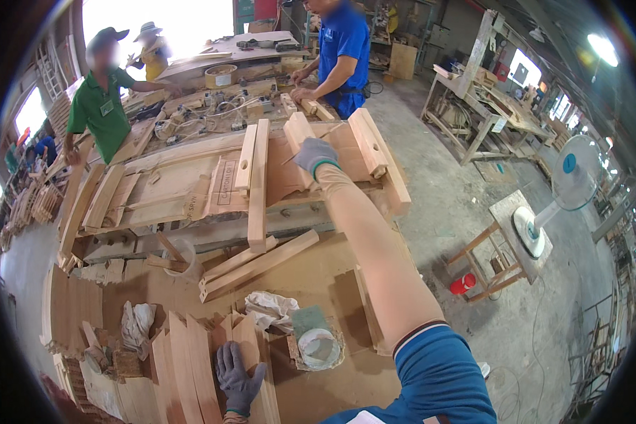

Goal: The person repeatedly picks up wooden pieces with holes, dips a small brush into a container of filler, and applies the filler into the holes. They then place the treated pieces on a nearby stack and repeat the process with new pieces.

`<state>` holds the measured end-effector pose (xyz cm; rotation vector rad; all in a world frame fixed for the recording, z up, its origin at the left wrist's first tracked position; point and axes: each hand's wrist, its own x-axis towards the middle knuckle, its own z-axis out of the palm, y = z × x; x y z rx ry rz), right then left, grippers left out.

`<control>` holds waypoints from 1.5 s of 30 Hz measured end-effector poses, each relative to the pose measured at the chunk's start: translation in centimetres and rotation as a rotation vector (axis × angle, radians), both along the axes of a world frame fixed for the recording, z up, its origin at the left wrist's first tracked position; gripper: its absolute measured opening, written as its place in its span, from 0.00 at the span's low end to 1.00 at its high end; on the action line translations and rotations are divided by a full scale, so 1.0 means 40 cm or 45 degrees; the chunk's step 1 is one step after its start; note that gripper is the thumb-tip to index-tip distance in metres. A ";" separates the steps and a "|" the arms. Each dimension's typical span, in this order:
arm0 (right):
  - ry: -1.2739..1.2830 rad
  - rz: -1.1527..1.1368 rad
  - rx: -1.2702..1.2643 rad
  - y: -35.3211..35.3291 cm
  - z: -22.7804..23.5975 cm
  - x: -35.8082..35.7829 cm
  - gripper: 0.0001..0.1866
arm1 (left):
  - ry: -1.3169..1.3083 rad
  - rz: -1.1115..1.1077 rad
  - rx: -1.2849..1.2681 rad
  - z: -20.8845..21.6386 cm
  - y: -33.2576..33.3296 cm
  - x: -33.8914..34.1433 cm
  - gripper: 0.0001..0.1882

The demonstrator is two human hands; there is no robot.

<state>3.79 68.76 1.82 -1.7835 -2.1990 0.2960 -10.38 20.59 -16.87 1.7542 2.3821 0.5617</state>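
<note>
My right hand, in a grey glove, stretches to the far workbench and closes over a short wooden block; its fingertips are partly hidden. To its right, a slotted wooden piece stands against a longer wooden bar. My left hand, gloved alike, lies with fingers apart on several pale wooden slats at the near table's front. Beyond it are a crumpled white cloth and a round pot of whitish material with a green pad beside it.
Two wooden bars and a clear plastic tub sit on the near table. A slotted rail lies over the cardboard-covered bench. Co-workers in blue and green stand beyond. A fan rests on a stool at right.
</note>
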 end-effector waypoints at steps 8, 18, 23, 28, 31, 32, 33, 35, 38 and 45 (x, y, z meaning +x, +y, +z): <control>-0.076 -0.254 0.106 0.074 -0.028 0.183 0.18 | 0.084 -0.030 0.011 0.011 0.007 0.005 0.43; 0.080 0.287 0.341 -0.070 -0.008 -0.170 0.33 | 0.083 -0.001 0.048 0.007 -0.009 0.001 0.43; 0.125 -0.054 0.104 -0.103 -0.053 -0.291 0.36 | 0.047 -0.051 0.084 0.012 0.019 0.003 0.44; 0.296 0.090 0.010 -0.085 -0.044 -0.235 0.25 | 0.026 -0.020 0.066 0.016 0.011 0.001 0.43; 0.152 0.156 -0.001 -0.075 -0.034 -0.141 0.22 | 0.057 -0.011 0.073 0.011 0.004 0.001 0.43; 0.101 0.181 -0.033 -0.074 -0.028 -0.123 0.22 | 0.060 0.013 0.065 0.012 -0.002 0.002 0.43; 0.072 0.088 0.012 -0.060 -0.024 -0.088 0.23 | 0.062 0.002 0.072 0.012 0.004 0.004 0.43; 0.043 -0.056 0.064 -0.025 -0.039 -0.025 0.24 | 0.075 -0.019 0.072 0.013 0.008 0.006 0.42; 0.051 -0.142 0.094 0.015 -0.052 0.024 0.24 | 0.091 -0.029 0.066 0.009 0.008 0.003 0.42; -0.155 0.118 0.374 -0.073 -0.020 0.059 0.21 | 0.075 -0.058 0.012 0.026 0.011 0.008 0.42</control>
